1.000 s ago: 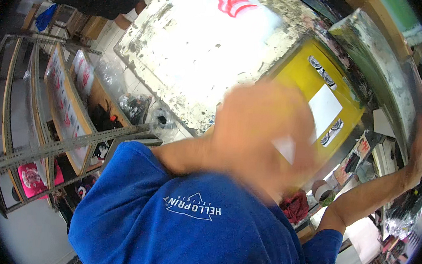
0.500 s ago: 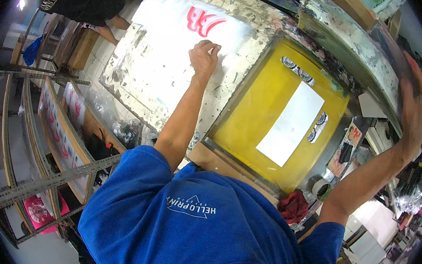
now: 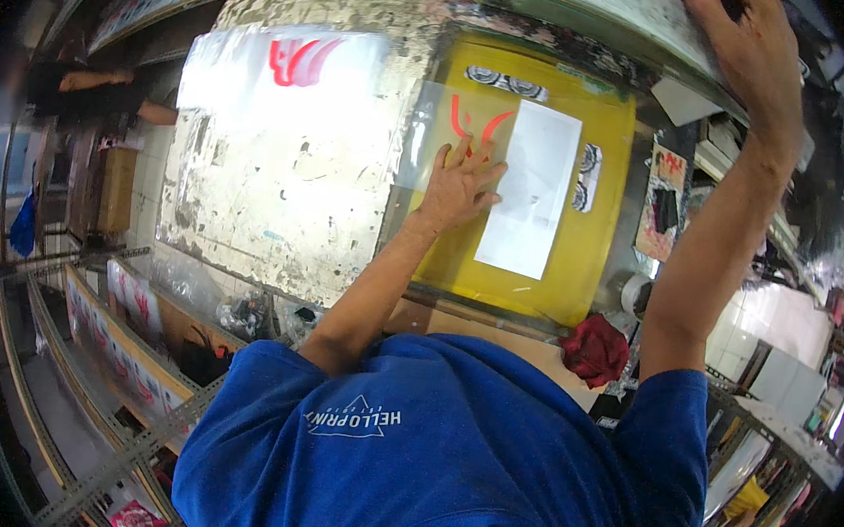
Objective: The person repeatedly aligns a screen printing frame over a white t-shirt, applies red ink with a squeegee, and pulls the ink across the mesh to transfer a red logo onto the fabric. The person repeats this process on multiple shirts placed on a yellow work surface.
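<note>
I keep my left hand [image 3: 461, 185] spread flat on the clear sheet [image 3: 452, 146] lying on the yellow board [image 3: 604, 194], pressing evenly to stop wrinkles, while my right hand [image 3: 756, 57] grips the raised screen frame [image 3: 575, 6].

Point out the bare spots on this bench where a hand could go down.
Bare: the worn white top, between the printed bag and the yellow board. Crowded: the board, with the left hand on a clear sheet beside the white paper. Red rag at its corner.
</note>
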### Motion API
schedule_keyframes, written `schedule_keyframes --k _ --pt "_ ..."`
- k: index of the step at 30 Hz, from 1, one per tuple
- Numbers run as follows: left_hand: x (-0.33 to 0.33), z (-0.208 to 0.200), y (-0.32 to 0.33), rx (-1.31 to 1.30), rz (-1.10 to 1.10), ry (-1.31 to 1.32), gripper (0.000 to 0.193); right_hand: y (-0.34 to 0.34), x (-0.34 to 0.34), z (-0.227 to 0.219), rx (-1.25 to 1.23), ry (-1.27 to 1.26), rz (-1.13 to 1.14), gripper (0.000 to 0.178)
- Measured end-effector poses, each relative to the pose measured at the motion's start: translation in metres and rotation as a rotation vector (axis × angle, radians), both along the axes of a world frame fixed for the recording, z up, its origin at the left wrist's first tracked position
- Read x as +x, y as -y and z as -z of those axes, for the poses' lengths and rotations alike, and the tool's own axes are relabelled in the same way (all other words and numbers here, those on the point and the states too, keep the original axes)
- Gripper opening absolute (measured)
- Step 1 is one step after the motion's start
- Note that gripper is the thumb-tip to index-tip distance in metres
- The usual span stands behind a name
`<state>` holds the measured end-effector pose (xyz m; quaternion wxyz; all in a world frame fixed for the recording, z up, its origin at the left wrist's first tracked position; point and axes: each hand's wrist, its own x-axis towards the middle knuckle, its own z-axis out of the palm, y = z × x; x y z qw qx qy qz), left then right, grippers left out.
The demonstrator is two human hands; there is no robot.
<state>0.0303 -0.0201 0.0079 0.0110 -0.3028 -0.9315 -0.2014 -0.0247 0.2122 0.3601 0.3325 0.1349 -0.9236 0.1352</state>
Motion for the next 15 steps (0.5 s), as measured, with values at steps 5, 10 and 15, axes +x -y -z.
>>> schedule_keyframes --k 5,10,15 --pt "-0.006 0.001 -0.027 0.056 0.077 0.008 0.058 -0.030 -0.020 0.008 -0.175 0.066 -0.069 0.041" --pt "-0.010 0.000 -0.037 0.001 -0.008 0.020 0.060 -0.031 -0.021 0.010 -0.142 0.029 -0.109 0.041" --pt "-0.015 0.002 -0.037 -0.003 0.007 0.045 0.061 -0.010 -0.005 -0.002 -0.128 0.078 -0.079 0.043"
